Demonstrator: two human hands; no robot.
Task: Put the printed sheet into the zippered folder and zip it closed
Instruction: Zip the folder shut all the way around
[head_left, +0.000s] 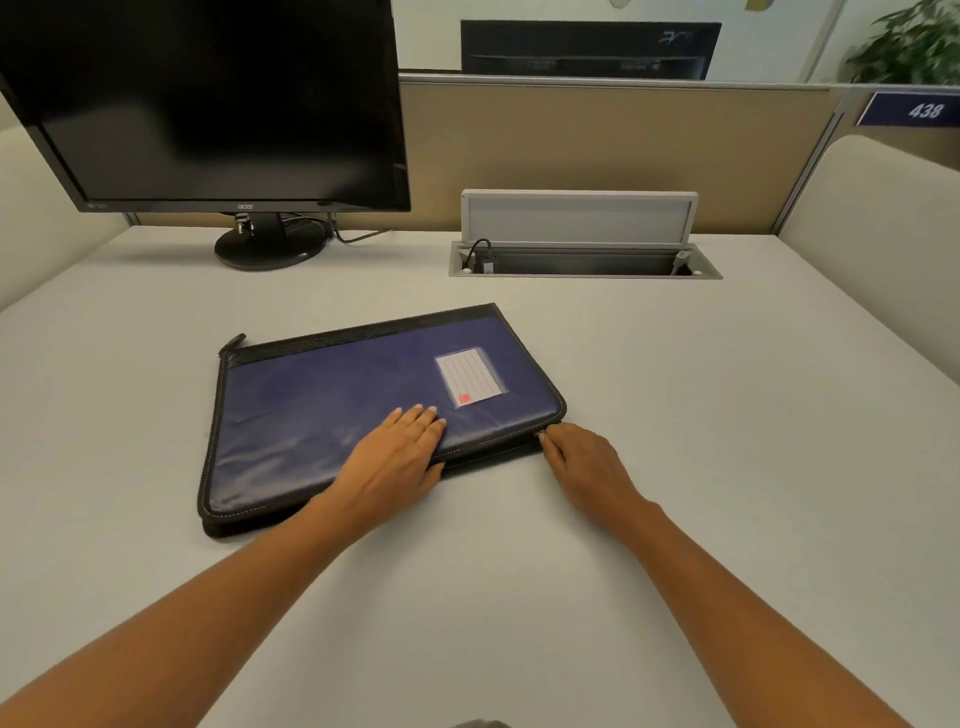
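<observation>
Your left hand (395, 457) lies flat, fingers straight and together, pressing on the blue cover of the zippered folder (322, 410) near its 6 o'clock edge. Your right hand (587, 462) sits at the folder's 4 o'clock corner, with thumb and fingertips curled in and pinching the small metal zipper pull (541, 435) on the black trim.

The folder rests flat on the table (727, 467), turned slightly so its long edges run from 8 o'clock to 2 o'clock. A lined label card (470, 376) sits in a clear pocket on the cover at 12 o'clock from your left fingertips. A loose zipper tail (235, 341) sticks out at the 10 o'clock corner.

Farther off, a dark monitor (208, 104) stands at 11 o'clock, and a cable box (582, 260) with its lid raised lies at 1 o'clock.
</observation>
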